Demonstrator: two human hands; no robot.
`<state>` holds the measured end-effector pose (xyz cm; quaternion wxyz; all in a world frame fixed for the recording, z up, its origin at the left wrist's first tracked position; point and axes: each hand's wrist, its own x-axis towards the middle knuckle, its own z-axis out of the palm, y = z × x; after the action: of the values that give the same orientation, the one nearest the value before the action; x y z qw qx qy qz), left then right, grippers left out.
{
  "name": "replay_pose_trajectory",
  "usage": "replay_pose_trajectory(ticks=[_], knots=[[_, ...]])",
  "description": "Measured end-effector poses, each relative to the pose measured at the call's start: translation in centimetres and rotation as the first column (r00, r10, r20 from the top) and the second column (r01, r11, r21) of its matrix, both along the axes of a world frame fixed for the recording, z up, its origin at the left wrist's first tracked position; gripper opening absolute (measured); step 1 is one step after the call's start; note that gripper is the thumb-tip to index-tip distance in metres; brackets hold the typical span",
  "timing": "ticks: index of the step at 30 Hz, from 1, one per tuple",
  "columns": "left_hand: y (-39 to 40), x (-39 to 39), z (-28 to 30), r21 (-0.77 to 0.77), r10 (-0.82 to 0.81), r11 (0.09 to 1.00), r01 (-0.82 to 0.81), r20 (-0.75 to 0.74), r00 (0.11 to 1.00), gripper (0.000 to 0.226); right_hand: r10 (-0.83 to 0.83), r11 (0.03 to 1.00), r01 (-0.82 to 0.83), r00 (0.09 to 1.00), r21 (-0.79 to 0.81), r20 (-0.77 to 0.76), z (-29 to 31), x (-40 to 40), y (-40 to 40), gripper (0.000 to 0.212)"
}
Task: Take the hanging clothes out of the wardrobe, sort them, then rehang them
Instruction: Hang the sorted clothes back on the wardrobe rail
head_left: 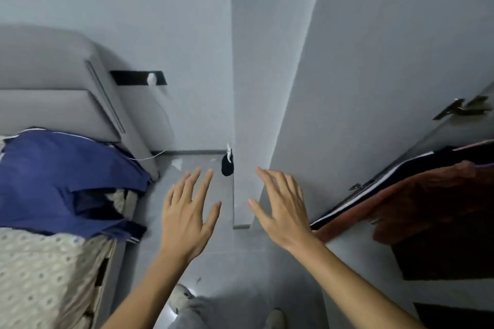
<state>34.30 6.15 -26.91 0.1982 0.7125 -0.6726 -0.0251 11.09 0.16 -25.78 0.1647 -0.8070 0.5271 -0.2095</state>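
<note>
A blue garment (66,176) lay over a cream, dotted bedspread (40,270) at lower left. The headboard (53,83) was grey, the walls (160,21) pale grey. At right hung a rust-red garment (433,203).

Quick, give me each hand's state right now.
Left hand: open, fingers spread, holding nothing.
Right hand: open, fingers spread, holding nothing.

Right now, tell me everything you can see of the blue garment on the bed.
The blue garment lies crumpled on the bed, near the grey padded headboard. It looks like soft, thin fabric with darker navy folds and a thin white edge along its top. It rests on the patterned cream bedding; neither of the hands touches it.
</note>
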Motion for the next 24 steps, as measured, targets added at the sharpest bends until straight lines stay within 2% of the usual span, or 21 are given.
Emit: replay_pose_trajectory(ticks=[4, 11, 16, 24], knots=[[2.9, 8.9, -0.4, 0.000, 0.198, 0.980, -0.199, -0.035, 0.979, 0.068, 0.132, 0.991, -0.132, 0.991, -0.002, 0.011, 0.7, 9.6, -0.5, 0.067], [7.4, 26.6, -0.9, -0.022, 0.427, 0.902, -0.432, -0.115, 0.897, 0.067, 0.377, 0.926, -0.377, 0.924, 0.017, -0.064, -0.1, 29.3, -0.1, 0.069], [12.5, 36.7, -0.5, 0.008, 0.600, 0.797, -0.604, -0.128, 0.790, 0.068, 0.546, 0.837, -0.547, 0.834, 0.008, -0.074, 0.6, 42.1, 0.3, 0.067], [16.5, 47.1, -1.2, 0.047, 0.779, 0.619, -0.784, -0.166, 0.604, 0.066, 0.711, 0.699, -0.715, 0.697, -0.013, -0.092, -0.2, 58.5, -1.1, 0.066]])
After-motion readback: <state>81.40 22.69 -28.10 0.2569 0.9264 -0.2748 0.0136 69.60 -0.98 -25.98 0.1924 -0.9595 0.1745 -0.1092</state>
